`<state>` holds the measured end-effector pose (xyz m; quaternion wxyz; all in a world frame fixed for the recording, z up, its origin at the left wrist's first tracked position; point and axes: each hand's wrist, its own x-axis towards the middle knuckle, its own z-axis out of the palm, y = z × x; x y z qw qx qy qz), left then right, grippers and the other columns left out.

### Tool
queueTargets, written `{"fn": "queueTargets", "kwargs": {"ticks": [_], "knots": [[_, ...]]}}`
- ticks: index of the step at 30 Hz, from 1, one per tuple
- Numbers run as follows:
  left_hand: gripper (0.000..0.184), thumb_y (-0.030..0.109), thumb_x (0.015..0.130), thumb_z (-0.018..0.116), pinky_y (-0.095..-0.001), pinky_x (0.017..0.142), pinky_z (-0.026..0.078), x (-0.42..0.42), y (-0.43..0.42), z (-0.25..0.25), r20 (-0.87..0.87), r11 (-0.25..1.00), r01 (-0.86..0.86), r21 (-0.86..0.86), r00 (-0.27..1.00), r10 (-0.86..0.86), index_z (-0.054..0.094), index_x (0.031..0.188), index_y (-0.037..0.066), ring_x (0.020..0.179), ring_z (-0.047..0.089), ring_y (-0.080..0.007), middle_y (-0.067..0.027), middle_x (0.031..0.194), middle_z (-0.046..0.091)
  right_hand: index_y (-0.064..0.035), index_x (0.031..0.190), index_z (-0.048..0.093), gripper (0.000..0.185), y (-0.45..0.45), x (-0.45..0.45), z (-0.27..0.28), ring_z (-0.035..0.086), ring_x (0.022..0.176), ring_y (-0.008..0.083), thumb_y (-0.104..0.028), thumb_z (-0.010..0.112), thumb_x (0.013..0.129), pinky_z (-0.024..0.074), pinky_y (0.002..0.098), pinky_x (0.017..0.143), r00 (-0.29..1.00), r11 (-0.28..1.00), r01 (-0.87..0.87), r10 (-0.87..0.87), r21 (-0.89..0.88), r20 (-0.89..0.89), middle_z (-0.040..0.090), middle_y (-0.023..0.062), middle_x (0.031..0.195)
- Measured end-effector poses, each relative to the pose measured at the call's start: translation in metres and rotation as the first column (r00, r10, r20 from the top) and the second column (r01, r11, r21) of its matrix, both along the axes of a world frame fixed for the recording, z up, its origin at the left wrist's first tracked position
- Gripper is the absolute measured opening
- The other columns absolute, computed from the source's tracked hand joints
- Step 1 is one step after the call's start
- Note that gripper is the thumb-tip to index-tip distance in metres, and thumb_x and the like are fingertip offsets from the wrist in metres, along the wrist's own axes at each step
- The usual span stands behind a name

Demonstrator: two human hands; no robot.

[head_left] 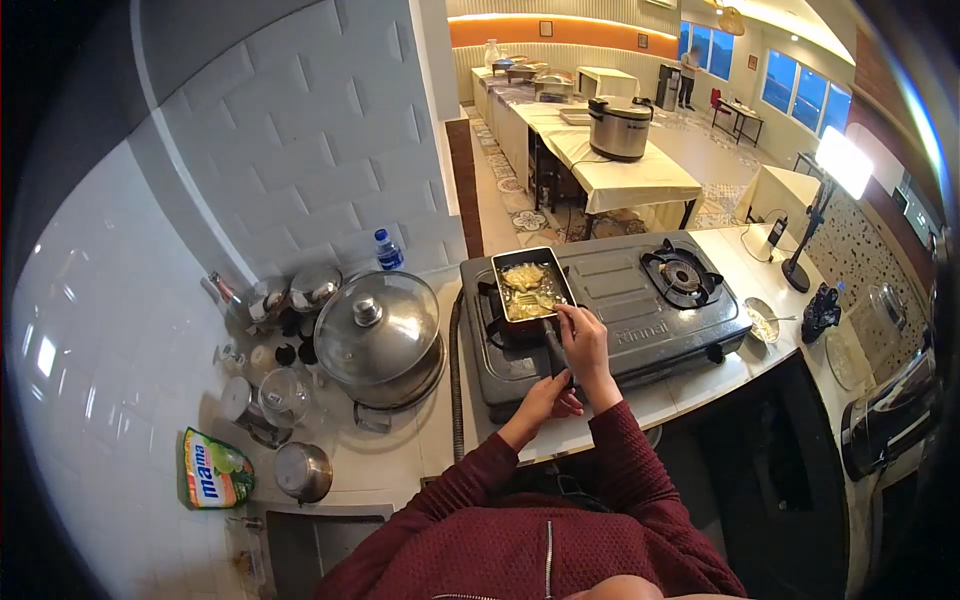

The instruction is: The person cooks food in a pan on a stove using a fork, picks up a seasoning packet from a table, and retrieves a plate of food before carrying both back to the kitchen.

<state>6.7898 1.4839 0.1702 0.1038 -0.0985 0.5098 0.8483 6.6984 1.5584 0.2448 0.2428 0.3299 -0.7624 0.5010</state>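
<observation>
A rectangular pan (509, 259) sits over the left burner of the dark Rinnai gas stove (610, 290). Two yellowish pieces of food (525, 276) lie in bubbling oil inside it. My left hand (550, 397) is closed around the pan's dark handle (556, 355), near its lower end. Above the handle, by the pan's near right corner, my right hand (585, 345) pinches a thin utensil (542, 302) that reaches into the pan at the nearer piece. Most of the utensil's grip is hidden by my fingers.
Left of the stove stand a large lidded pot (378, 330), a blue-capped bottle (388, 250), jars and a small metal pot (303, 472). To the right are a bowl (762, 322) with a spoon and a lit lamp (843, 162). A person (689, 76) stands far back.
</observation>
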Motion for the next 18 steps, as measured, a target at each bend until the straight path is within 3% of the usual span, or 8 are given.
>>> {"fn": "queueTargets", "kwargs": {"ticks": [7, 18], "knots": [[0.044, 0.048, 0.088, 0.047, -0.0308, 0.065, 0.051, 0.003, 0.000, 0.008, -0.007, 1.000, -0.009, -0.016, 1.000, 0.009, 0.050, 0.087, 0.004, 0.069, 0.064, -0.0228, -0.0122, 0.078, 0.061, 0.0008, 0.089, 0.059, 0.011, 0.007, -0.006, -0.005, 0.059, 0.074, 0.0336, -0.007, 0.054, 0.084, 0.0470, 0.0379, 0.065, 0.998, 0.999, 0.051, -0.051, 0.007, -0.023, 0.060, 0.0169, 0.080], [0.042, 0.049, 0.087, 0.047, -0.0295, 0.066, 0.050, 0.003, 0.001, 0.009, 0.002, 1.000, -0.001, -0.010, 1.000, 0.001, 0.050, 0.086, 0.007, 0.068, 0.064, -0.0210, -0.0094, 0.074, 0.063, -0.0005, 0.091, 0.062, 0.012, 0.021, -0.004, -0.002, 0.060, 0.065, 0.0236, -0.008, 0.055, 0.084, 0.0467, 0.0312, 0.059, 0.990, 0.990, 0.131, -0.133, -0.045, -0.047, 0.062, 0.0133, 0.077]]}}
